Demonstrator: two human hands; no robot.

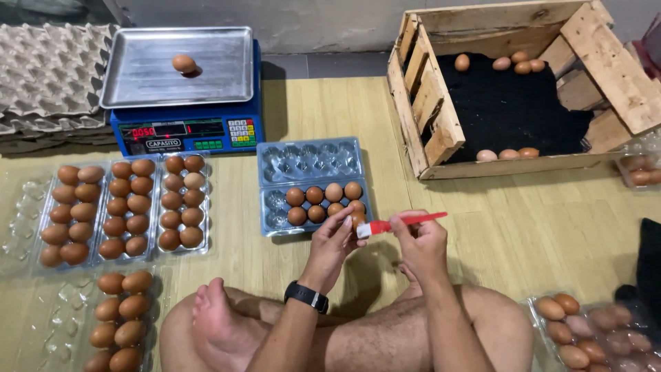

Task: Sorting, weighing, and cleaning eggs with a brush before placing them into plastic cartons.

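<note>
My left hand (334, 241) holds a brown egg (359, 220) at its fingertips, just in front of an open clear plastic egg carton (275, 204) that has several brown eggs in it. My right hand (421, 242) grips a small brush (399, 222) with a red handle and white bristles, and the bristles touch the egg. I sit cross-legged on a wooden floor, and a black watch is on my left wrist.
A blue digital scale (186, 131) with a steel tray carries one egg (184, 64) at the back left, beside stacked grey pulp trays (51, 69). Filled clear cartons (124, 207) lie at left. A wooden crate (427, 96) with several eggs stands at the back right, more cartons (592, 331) at front right.
</note>
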